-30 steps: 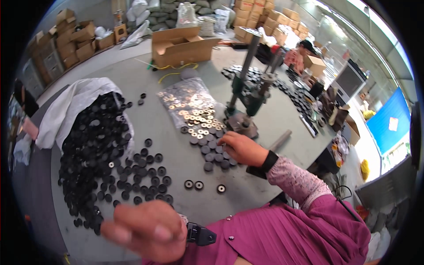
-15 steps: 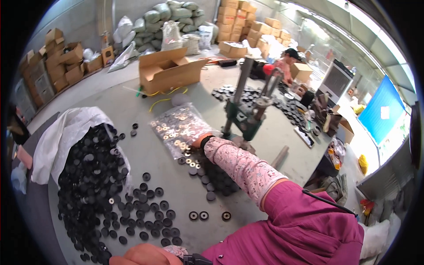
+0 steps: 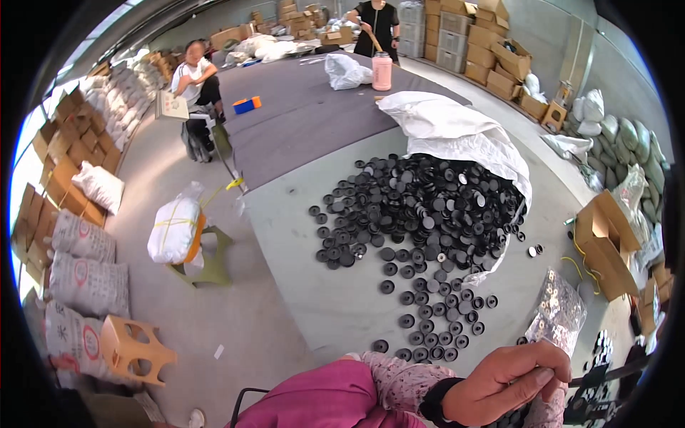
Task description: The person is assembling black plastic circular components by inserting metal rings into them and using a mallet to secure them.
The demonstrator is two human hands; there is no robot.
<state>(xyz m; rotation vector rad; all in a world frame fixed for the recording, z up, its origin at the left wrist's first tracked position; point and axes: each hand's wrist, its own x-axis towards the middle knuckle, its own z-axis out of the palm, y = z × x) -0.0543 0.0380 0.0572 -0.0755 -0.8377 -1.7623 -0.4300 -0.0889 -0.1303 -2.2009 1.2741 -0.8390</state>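
Observation:
My left hand [image 3: 503, 384] is at the lower right, its fingers curled closed. Whatever they hold, if anything, is hidden. Just beyond it my right sleeve [image 3: 548, 410] shows, and the right hand is mostly covered by the left. A clear plastic bag [image 3: 564, 307] of small pale rings lies just past the hands. Black round plastic caps [image 3: 451, 312] lie loose on the grey-green table [image 3: 300, 292], many with a raised centre. A large heap of them [image 3: 435, 203] spills from a white woven sack [image 3: 457, 118].
An open cardboard box [image 3: 606, 246] stands at the right. On the grey cloth-covered table are a pink jar [image 3: 382, 71] and an orange-blue roll [image 3: 247, 105]. One person [image 3: 196, 75] sits at the left, another [image 3: 376, 25] stands behind. Stools [image 3: 135, 349] and sacks [image 3: 89, 285] line the left floor.
The view has swung left, bringing the left floor and both other people in. My right hand has come away from the bag of rings to beside my left hand.

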